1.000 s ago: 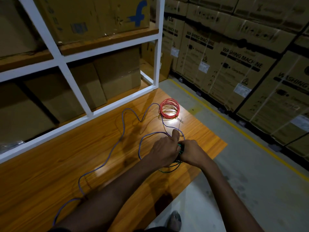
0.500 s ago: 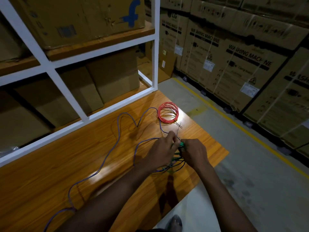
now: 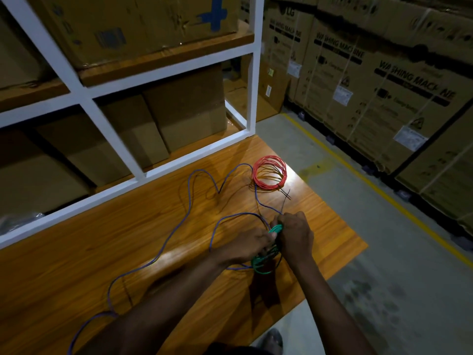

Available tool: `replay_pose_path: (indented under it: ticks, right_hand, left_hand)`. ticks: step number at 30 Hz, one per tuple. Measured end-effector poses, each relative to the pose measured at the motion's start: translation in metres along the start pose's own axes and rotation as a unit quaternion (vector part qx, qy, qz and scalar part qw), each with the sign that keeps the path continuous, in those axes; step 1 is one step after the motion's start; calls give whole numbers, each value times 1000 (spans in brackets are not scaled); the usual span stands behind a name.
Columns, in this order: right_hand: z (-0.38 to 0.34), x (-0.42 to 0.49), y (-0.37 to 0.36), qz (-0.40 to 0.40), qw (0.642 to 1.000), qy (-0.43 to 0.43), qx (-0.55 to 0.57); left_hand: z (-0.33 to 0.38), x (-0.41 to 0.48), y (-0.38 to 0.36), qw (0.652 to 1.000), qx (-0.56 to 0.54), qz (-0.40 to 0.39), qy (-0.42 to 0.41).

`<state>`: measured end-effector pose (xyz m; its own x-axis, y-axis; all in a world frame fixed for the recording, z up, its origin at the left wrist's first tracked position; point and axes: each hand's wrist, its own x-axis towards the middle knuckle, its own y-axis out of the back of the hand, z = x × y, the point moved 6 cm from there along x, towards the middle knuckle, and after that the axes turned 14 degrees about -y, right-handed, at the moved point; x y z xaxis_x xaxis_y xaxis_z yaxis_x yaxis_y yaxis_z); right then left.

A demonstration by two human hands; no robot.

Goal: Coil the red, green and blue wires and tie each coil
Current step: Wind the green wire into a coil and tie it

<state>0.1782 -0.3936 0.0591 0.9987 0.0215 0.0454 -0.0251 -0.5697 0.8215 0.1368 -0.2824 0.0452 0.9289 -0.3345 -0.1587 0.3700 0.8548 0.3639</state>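
Note:
A green wire coil (image 3: 263, 262) is held between both hands above the wooden table (image 3: 76, 272). My left hand (image 3: 245, 248) pinches its left side and my right hand (image 3: 297, 235) grips its top, where a green bunch shows. The red wire (image 3: 269, 172) lies coiled at the table's far right end, with a thin dark tie sticking out below it. The blue wire (image 3: 189, 201) runs uncoiled in loose loops from the bottom left across the table toward my hands.
A white metal rack (image 3: 133, 160) with cardboard boxes stands behind the table. Stacked washing machine cartons (image 3: 371, 80) line the right side beyond a yellow floor line (image 3: 384, 196). The table's right edge drops to concrete floor. A shoe (image 3: 272, 339) shows at the bottom.
The view has shifted slightly. Both hands stay on the green coil; my right hand has moved up over its top and the left has slid lower along its side.

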Motion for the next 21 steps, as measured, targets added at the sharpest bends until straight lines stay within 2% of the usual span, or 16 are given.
replay_pose_path:
  ticks: [3,8,11,16,21]
  right_hand:
    - [-1,11,-5,1,1000,1,16]
    - [-1,23,-15,-30,999,15,8]
    - [-3,25,-16,-33,999,12,18]
    - [-25,26,-4,-4,998,57,25]
    - [-33,27,-1,10,998,62,11]
  left_hand:
    - [0,1,9,998,29,55,-15]
    - [1,-1,16,999,12,37,-35]
    - [5,-4,19,996,48,53,-61]
    - [11,-3,42,971,88,210,-74]
    - [10,-3,47,966,-38,246,-72]
